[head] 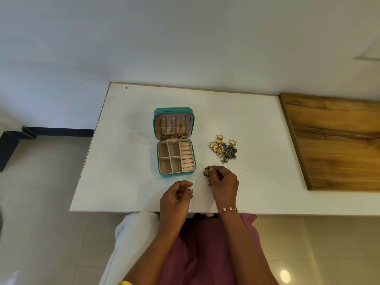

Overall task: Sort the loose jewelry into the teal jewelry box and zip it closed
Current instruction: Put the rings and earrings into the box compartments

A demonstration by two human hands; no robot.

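white table (127,161) | wooden panel (337,145) | tiled floor (41,202) | white wall (164,38)

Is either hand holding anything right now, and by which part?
The right hand pinches a small gold jewelry piece at its fingertips; which part is unclear. The left hand is curled, apparently empty.

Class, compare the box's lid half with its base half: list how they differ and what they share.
The lid stands propped up; the base lies flat on the table. The lid holds hanging chains; the base's compartments and ring rolls look empty. Both are teal outside and beige inside.
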